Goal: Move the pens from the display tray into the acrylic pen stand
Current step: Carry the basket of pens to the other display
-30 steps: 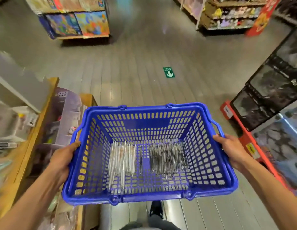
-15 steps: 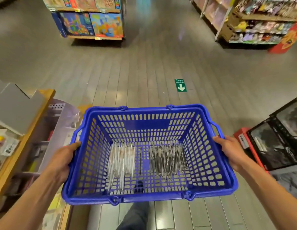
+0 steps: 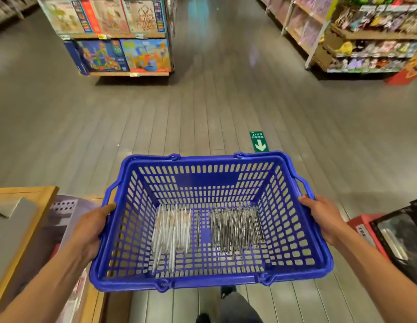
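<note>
Both your hands, left and right, grip the basket sides; keep it level so the pens stay bundled, not sliding together.

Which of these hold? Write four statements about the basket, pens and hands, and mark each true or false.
1. Both hands grip the basket: left hand, right hand. True.
2. The basket is red. False: it is blue.
3. Pens lie in two bundles, pale pens and dark pens. True.
4. The basket sits on the floor. False: it is held above it.
</note>
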The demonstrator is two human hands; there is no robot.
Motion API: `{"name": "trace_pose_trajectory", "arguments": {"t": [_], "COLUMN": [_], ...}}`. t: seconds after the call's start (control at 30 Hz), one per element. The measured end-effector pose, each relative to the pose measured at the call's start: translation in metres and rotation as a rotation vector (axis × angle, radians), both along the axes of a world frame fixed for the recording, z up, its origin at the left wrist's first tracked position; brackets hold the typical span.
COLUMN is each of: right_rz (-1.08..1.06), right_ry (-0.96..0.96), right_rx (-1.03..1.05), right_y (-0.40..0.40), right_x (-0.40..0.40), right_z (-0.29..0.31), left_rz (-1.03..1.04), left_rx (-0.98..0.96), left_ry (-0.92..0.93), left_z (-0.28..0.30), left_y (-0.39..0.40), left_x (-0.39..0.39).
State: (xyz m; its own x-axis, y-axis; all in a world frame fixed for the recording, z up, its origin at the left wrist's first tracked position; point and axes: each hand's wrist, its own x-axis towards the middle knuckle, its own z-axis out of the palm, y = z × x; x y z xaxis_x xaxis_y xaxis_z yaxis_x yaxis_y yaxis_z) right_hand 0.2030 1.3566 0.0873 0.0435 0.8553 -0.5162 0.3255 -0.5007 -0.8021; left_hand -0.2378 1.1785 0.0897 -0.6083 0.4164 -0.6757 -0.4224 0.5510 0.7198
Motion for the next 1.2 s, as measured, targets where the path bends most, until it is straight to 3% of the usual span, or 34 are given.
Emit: {"name": "trace_pose_trajectory", "arguments": {"t": [0.67,1.07,1.2], "right_rz": [0.240,0.384,0.443], "right_ry": [0.020,-0.067,-0.088], "right_rx": [-0.025,-0.004,0.032], "right_y": [0.411,0.588,0.641], "right_x": [-0.176,-0.382,-0.461], "right_z": [-0.007,-0.014,-0.006], "left_rz": [0.245,0.402,0.451], "left_rx": [0.030,0.076,0.078], "left_ry": [0.016,-0.117,-0.083], "left_z": [-0.021,-0.059,-0.061], "left_y": [0.299,0.424,0.453], "left_x": [-0.135,-0.302,-0.357]}}
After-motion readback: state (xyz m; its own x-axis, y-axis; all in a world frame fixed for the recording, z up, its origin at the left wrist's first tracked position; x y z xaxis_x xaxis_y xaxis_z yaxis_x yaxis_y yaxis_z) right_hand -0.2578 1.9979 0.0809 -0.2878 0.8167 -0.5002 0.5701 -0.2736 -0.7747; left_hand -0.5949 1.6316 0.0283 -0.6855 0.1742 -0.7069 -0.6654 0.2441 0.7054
